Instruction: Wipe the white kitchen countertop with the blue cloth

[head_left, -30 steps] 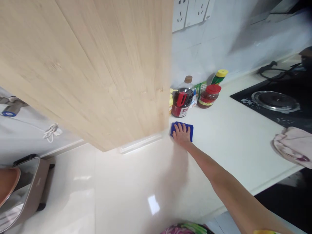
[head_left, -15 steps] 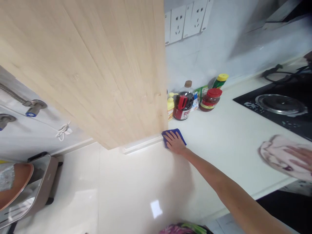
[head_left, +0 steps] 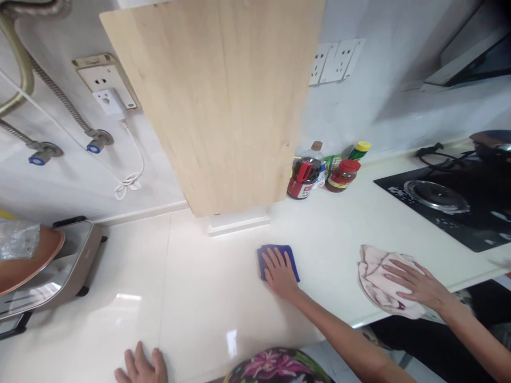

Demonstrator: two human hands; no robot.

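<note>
across the pale counter [head_left: 207, 298], the tall wooden board [head_left: 231, 106] could tip if your right hand [head_left: 281, 275] bumps its lower edge on a reach toward the wall [head_left: 377, 111]. a taupe cooker [head_left: 84, 260] crowds your far left; a co-worker's hand [head_left: 419, 285] on the pink cloth [head_left: 373, 276] blocks your right. your right hand lies flat, fingers slightly apart, on the blue cloth [head_left: 293, 263] at mid-counter; your left hand [head_left: 142, 367] rests near the front edge, fingers parted, partly cut off.

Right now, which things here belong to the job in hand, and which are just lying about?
Seemingly in the job:
- blue cloth, under the right hand
- pale cloth, under another person's hand
- counter, beneath the blue cloth

Apparently just there:
- board
- dark bottle
- red-lidded jar
</note>
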